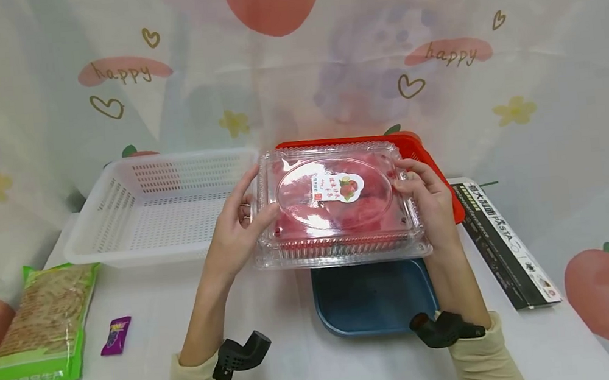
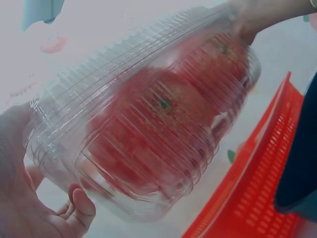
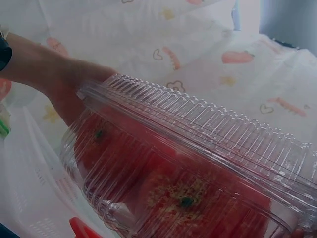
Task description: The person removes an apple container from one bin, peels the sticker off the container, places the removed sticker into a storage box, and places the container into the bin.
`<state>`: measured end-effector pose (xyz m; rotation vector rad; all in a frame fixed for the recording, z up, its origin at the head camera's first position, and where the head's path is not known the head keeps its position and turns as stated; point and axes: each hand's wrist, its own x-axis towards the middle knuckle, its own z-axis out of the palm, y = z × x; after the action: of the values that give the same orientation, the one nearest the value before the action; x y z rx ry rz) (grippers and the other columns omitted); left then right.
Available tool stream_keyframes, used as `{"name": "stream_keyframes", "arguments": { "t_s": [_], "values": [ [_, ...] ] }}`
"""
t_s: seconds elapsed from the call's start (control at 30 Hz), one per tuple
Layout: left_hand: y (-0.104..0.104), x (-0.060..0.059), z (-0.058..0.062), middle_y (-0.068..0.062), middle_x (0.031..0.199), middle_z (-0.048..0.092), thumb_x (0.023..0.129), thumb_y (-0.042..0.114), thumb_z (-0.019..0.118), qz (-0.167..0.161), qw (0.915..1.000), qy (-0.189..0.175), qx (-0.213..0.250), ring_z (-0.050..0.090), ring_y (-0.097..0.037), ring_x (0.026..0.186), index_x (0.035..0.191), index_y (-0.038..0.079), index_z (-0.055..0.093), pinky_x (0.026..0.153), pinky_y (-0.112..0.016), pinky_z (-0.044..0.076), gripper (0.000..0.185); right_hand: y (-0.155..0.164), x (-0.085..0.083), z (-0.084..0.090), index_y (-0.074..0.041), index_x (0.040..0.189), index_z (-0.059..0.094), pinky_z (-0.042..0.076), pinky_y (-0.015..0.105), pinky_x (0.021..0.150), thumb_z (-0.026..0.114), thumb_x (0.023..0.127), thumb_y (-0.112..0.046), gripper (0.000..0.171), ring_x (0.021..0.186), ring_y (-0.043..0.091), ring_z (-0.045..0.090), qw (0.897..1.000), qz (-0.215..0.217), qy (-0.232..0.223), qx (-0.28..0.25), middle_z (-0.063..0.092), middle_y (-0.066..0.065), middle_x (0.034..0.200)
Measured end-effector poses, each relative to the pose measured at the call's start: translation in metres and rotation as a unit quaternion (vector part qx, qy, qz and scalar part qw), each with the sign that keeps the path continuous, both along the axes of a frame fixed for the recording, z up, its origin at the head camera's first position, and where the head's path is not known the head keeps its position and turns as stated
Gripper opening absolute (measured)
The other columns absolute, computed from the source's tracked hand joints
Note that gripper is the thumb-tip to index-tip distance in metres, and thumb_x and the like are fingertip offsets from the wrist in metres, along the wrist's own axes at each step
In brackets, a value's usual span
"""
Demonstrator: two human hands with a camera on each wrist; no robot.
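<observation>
Looking like a staged tabletop set rather than a lived-in room: a printed backdrop cloth (image 1: 546, 69) with strawberries, hearts and "happy" lettering hanging behind and spilling over the table (image 1: 299, 368). Sitting on it, household sorting gear and groceries: a white basket (image 1: 157, 204), a red basket (image 1: 421, 148), a blue tray (image 1: 372, 299), a green snack bag (image 1: 42, 325), a pasta box (image 1: 502, 244).

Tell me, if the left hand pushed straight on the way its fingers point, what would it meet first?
The clear clamshell box of red fruit: the left hand already grips its left edge, fingers pointing right toward it.
</observation>
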<state>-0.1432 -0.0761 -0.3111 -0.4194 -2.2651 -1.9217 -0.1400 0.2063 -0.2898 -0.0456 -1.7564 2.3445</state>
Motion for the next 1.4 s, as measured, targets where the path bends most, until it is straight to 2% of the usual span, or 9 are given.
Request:
{"name": "stream_keyframes", "arguments": {
  "t_s": [0.23,0.57,0.67,0.77,0.9,0.97,1.13,1.2,1.4],
  "values": [
    [-0.005,0.004,0.007,-0.004,0.092,0.04,0.088,0.021,0.067,0.005,0.9988,0.038,-0.032,0.031,-0.016,0.067,0.149,0.033,0.037,0.056,-0.023,0.029,0.068,-0.003,0.001,0.0,-0.017,0.117,0.066,0.057,0.025,0.081,0.064,0.092,-0.018,0.025,0.094,0.015,0.064,1.0,-0.01,0.003,0.014,0.065,-0.003,0.094],
    [-0.03,0.026,0.017,-0.009,0.097,0.044,0.089,0.025,0.068,-0.027,0.9936,-0.019,-0.108,0.044,-0.023,0.077,0.148,0.037,0.036,0.062,-0.024,0.043,0.068,-0.006,0.011,0.009,-0.024,0.116,0.065,0.057,0.022,0.077,0.062,0.094,-0.024,0.023,0.096,0.015,0.057,0.991,0.027,-0.005,0.134,0.064,-0.004,0.094],
    [-0.047,0.036,0.016,-0.011,0.106,0.045,0.09,0.023,0.068,-0.06,0.9904,-0.06,-0.109,0.052,-0.025,0.084,0.149,0.038,0.034,0.067,-0.026,0.054,0.069,-0.011,0.016,0.009,-0.024,0.119,0.064,0.058,0.024,0.075,0.06,0.094,-0.018,0.026,0.095,0.016,0.056,0.978,0.06,0.017,0.197,0.06,-0.001,0.096],
    [-0.067,0.046,0.016,-0.012,0.113,0.043,0.091,0.022,0.068,-0.085,0.986,-0.08,-0.119,0.059,-0.025,0.089,0.149,0.039,0.033,0.07,-0.031,0.059,0.07,-0.017,0.022,0.008,-0.018,0.126,0.06,0.059,0.027,0.072,0.058,0.093,-0.011,0.034,0.087,0.016,0.061,0.956,0.121,0.045,0.263,0.055,0.005,0.101],
    [-0.093,0.061,0.016,-0.01,0.114,0.041,0.09,0.021,0.069,-0.073,0.9823,-0.074,-0.156,0.059,-0.017,0.09,0.147,0.041,0.035,0.07,-0.029,0.059,0.069,-0.029,0.031,0.005,-0.016,0.135,0.051,0.059,0.031,0.065,0.063,0.091,-0.012,0.046,0.075,0.018,0.067,0.921,0.212,0.056,0.323,0.053,0.01,0.12],
    [-0.106,0.069,0.014,-0.008,0.111,0.041,0.09,0.019,0.07,-0.064,0.9803,-0.062,-0.177,0.059,-0.013,0.089,0.146,0.039,0.037,0.068,-0.027,0.059,0.068,-0.038,0.036,0.003,-0.017,0.137,0.049,0.058,0.031,0.06,0.065,0.091,-0.016,0.049,0.068,0.018,0.064,0.909,0.244,0.05,0.336,0.056,0.014,0.117],
    [-0.127,0.083,0.006,0.002,0.111,0.046,0.088,0.016,0.072,-0.048,0.9724,-0.029,-0.226,0.055,-0.007,0.082,0.146,0.035,0.039,0.063,-0.022,0.055,0.07,-0.057,0.045,-0.001,-0.021,0.139,0.046,0.059,0.035,0.061,0.067,0.09,-0.023,0.053,0.076,0.023,0.064,0.9,0.288,0.004,0.328,0.06,0.018,0.107],
    [-0.133,0.086,0.004,0.007,0.111,0.047,0.087,0.016,0.072,-0.043,0.97,-0.022,-0.238,0.054,-0.007,0.08,0.146,0.035,0.039,0.061,-0.021,0.052,0.07,-0.063,0.047,-0.003,-0.021,0.139,0.045,0.06,0.037,0.065,0.068,0.089,-0.024,0.055,0.086,0.026,0.065,0.899,0.296,-0.012,0.323,0.058,0.017,0.115],
    [-0.15,0.088,-0.005,0.01,0.103,0.051,0.085,0.013,0.074,-0.047,0.9656,-0.017,-0.255,0.053,-0.006,0.077,0.147,0.032,0.039,0.056,-0.021,0.048,0.073,-0.075,0.051,-0.011,-0.021,0.142,0.042,0.06,0.036,0.065,0.069,0.089,-0.026,0.059,0.089,0.025,0.062,0.885,0.328,-0.028,0.328,0.056,0.015,0.118]
  ]
}}
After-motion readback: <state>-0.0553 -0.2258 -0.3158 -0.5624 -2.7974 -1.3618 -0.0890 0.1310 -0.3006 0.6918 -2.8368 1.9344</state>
